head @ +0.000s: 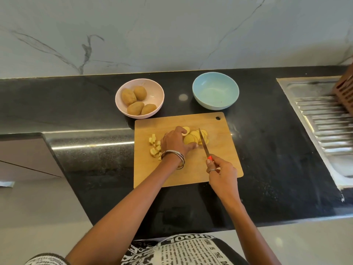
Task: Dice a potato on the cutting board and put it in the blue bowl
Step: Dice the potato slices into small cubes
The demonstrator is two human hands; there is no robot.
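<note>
Gripping potato slices [193,137] mid cutting board [219,169] with curled left hand [174,143] fingers, diced pieces [154,147] lying just left. Clasping knife [204,144] handle in right hand [221,174], blade hanging over slices; blue bowl [215,90] sitting behind board.

The person's arms are bare to above the elbow. The left wrist carries silver bangles [173,156], and a right finger wears a silver ring [212,170]. The top [177,251] is black and white with newspaper-style print.
</note>
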